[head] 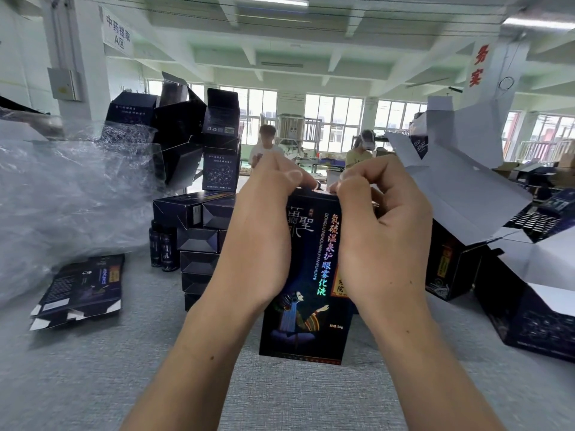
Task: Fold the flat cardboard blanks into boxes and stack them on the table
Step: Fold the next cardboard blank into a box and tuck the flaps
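The left hand [261,231] and right hand [382,234] flank an upright box [306,275] on the table [77,377]; both pinch its top flaps, long axis vertical; finished stack [199,241] just left of the box.

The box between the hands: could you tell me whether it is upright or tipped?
Upright. The box stands on end on the table, printed figure right way up; the left hand and right hand grip its top edge.

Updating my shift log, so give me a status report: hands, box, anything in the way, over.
Left hand, right hand: both pinch top of box. Box upright on table, top hidden by fingers. Stack of folded boxes close behind.
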